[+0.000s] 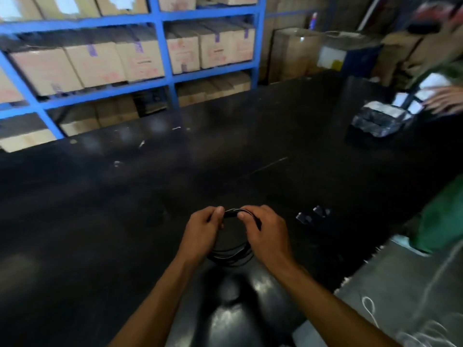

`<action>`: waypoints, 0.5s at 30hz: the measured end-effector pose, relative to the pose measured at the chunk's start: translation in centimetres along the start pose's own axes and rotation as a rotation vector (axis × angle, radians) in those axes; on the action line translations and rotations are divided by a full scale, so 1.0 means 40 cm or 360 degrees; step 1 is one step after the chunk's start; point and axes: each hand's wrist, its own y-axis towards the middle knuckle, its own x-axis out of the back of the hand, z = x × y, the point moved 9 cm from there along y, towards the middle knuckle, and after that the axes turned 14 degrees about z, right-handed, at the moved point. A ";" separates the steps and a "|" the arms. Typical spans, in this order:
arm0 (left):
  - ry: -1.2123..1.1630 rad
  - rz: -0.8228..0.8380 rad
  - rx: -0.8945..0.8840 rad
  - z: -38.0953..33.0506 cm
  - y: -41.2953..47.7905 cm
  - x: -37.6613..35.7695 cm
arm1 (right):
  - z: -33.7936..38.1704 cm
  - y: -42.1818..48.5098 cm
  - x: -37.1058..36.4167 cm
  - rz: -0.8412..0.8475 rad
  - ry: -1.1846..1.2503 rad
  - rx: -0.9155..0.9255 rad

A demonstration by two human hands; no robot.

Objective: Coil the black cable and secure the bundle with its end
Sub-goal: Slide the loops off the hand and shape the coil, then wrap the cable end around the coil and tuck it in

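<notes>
The black cable [231, 255] hangs as a round coil of several loops between my two hands, just above the black table [125, 221]. My left hand [204, 227] pinches the top of the coil on its left side. My right hand [266, 231] grips the top on the right, thumb against a short black piece of the cable [231, 213] that spans between both thumbs. The lower loops sag below my wrists. The cable's end is hard to make out against the dark table.
Small dark parts [313, 215] lie on the table to the right of my hands. A plastic-wrapped bundle [380, 121] sits at the far right, with another person's hand [446, 100] beside it. Blue shelves [160, 46] of cardboard boxes stand behind the table. A green bag [441, 221] is at right.
</notes>
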 end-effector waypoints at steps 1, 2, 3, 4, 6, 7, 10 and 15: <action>0.0001 0.0047 -0.0038 -0.009 0.015 -0.023 | -0.021 -0.004 0.019 -0.0032 0.0003 -0.0045; 0.0005 0.0062 -0.0077 -0.017 0.028 -0.042 | -0.040 -0.004 0.035 -0.0035 0.0010 -0.0078; 0.0019 0.0057 -0.0108 -0.025 0.043 -0.058 | -0.057 0.001 0.049 -0.0016 0.0023 -0.0101; 0.0042 0.0047 -0.0134 -0.030 0.058 -0.074 | -0.075 0.008 0.060 0.0005 0.0035 -0.0117; 0.0060 0.0041 -0.0180 -0.041 0.090 -0.114 | -0.112 0.025 0.090 0.0008 0.0047 -0.0145; 0.0056 0.0053 -0.0196 -0.044 0.109 -0.136 | -0.141 0.033 0.105 0.0002 0.0058 -0.0184; 0.0142 0.0089 -0.0183 -0.053 0.165 -0.203 | -0.238 0.054 0.142 0.0032 0.0126 -0.0320; 0.0235 0.0058 -0.0062 -0.032 0.263 -0.293 | -0.381 0.094 0.203 0.0108 0.0277 -0.0492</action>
